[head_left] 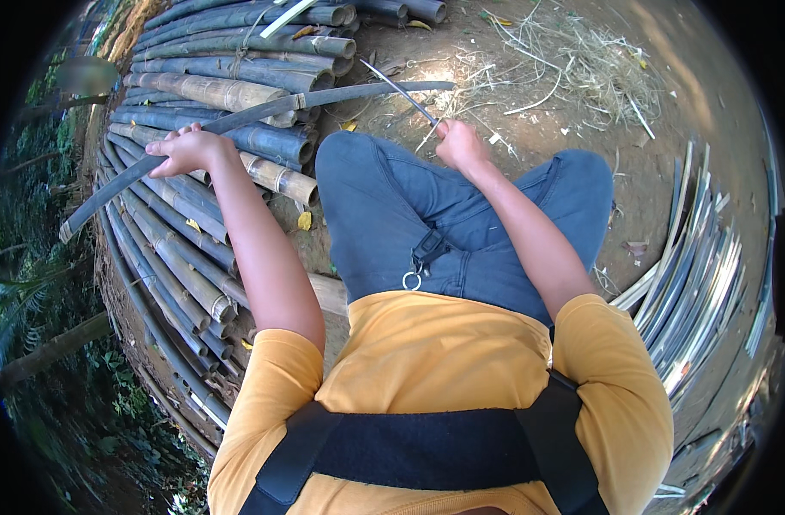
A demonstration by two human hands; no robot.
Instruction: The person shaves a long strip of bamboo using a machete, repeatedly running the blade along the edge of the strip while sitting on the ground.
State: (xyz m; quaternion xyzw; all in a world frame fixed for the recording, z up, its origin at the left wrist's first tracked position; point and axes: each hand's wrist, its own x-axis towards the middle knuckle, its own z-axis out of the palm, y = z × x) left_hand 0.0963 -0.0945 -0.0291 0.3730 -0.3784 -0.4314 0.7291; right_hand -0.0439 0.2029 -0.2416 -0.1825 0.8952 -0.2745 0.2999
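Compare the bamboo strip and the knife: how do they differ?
The bamboo strip is longer and broader than the knife. The left hand grips the strip, the right hand the knife. The strip rises toward the picture's right, the knife toward its left. Both are handheld.

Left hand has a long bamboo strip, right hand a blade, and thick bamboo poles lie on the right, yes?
Almost: the head view shows the thick bamboo poles on the left. The left hand holds the long bamboo strip, the right hand the blade.

Grey-green bamboo strip [268,110], blue trousers [379,206], yellow-orange shirt [444,360]
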